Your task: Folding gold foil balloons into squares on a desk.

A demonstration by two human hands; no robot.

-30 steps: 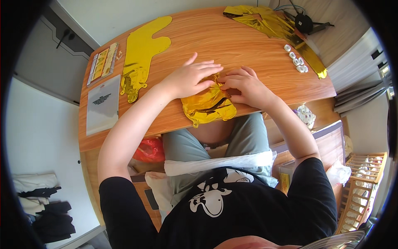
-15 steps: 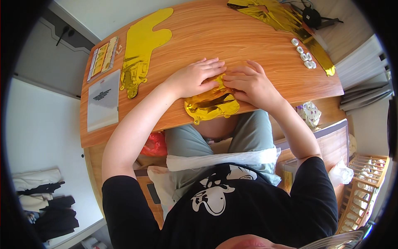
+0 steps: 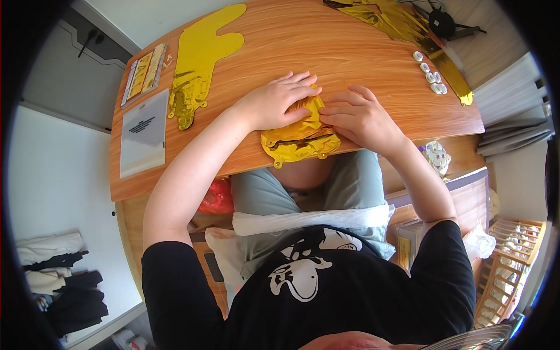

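Note:
A crumpled gold foil balloon [image 3: 300, 147], flattened and partly folded, lies at the near edge of the wooden table, with small tabs on its near end. My left hand [image 3: 274, 106] rests over its left and far part, fingers stretched out and pressing on the foil. From the right, my right hand [image 3: 366, 121] touches the foil's right edge; its fingers are extended and slightly bent, and its thumb is hidden. Another gold foil balloon [image 3: 201, 52] is spread flat at the table's left. More gold foil [image 3: 396, 24] stretches along the far right side.
Several small white rolls [image 3: 430, 76] sit near the table's right edge. At the left are a clear plastic sleeve [image 3: 144, 154] and a flat printed package [image 3: 139, 77]. A black device [image 3: 441, 23] stands at the far right. Below the table is a red plastic bag [image 3: 217, 197].
My right hand has slid slightly right and nearer, baring more gold foil between the hands. My left hand's fingers have spread a little. The whole view has shifted slightly.

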